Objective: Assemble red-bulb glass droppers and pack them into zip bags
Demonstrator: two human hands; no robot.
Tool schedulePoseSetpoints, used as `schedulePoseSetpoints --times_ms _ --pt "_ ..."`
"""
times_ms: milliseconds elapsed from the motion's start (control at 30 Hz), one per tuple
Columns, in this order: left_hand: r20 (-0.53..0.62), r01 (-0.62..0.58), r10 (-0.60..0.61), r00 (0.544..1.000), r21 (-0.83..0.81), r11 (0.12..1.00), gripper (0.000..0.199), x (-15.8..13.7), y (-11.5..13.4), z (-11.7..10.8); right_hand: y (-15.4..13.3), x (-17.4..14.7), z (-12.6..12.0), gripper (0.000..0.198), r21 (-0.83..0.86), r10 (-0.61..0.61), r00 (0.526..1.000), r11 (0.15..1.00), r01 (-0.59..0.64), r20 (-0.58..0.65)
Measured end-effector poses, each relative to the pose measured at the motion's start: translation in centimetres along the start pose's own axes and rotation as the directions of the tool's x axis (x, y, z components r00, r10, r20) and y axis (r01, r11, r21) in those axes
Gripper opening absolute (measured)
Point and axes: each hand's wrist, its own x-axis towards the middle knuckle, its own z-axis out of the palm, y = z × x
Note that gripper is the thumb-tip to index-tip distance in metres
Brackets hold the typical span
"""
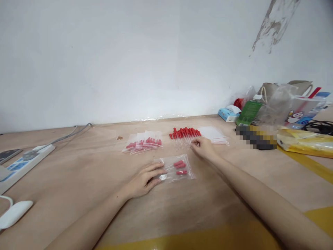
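Note:
A clear zip bag lies flat in front of me, holding a few thin pale stems with red ends that look like droppers. My left hand rests on the bag's left edge, fingers stretched out. Behind the bag is a row of loose red-ended droppers, their clear stems towards me. At the right side of that row, my right hand has its thumb and fingertips pinched together by the stems; what is between them is too small to make out. Filled bags overlap at the back left of the row.
A stack of flat clear bags lies behind my right hand. Further right stand a tissue pack, a green bottle and a yellow package. On the left are a power strip, a phone and a white mouse-like object.

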Motion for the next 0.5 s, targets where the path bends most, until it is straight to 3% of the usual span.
schedulePoseSetpoints --times_ms 200,500 --pt "-0.008 0.012 -0.012 1.0 -0.02 1.0 0.035 -0.1 0.0 0.1 -1.8 3.0 1.9 0.017 -0.123 0.159 0.983 0.978 -0.169 -0.092" --pt "-0.025 0.021 -0.022 0.999 -0.045 0.999 0.032 0.0 0.3 0.0 -3.6 5.4 3.7 0.018 -0.146 0.382 0.918 0.907 -0.394 -0.106"
